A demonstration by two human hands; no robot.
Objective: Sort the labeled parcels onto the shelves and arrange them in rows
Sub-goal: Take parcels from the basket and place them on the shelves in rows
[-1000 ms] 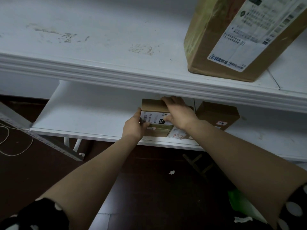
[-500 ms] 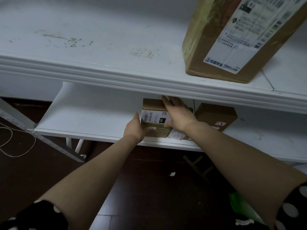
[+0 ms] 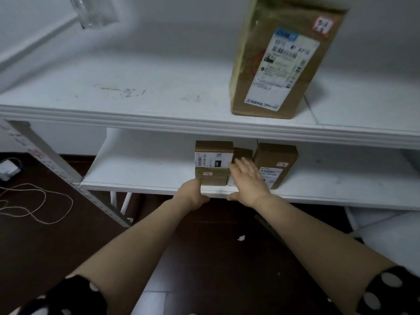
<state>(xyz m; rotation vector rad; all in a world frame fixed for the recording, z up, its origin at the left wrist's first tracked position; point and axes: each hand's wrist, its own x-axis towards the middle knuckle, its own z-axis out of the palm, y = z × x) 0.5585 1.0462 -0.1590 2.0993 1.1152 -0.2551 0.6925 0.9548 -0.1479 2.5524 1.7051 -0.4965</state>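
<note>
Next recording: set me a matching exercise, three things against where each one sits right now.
Things:
1. tall brown cardboard box with long white label
2. small brown cardboard box with barcode label
3. white paper scrap

Places:
A. dark floor
B. upper white shelf
C. lower white shelf

Pairs: 1-B, 2-C, 3-A

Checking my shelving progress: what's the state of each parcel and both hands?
large parcel: upright on the upper shelf.
left small box: upright on the lower shelf, label facing out.
middle box: partly hidden behind the right hand.
right small box: upright, label facing out.
left hand: at the shelf edge, fingers unclear.
right hand: open, fingers straight.
</note>
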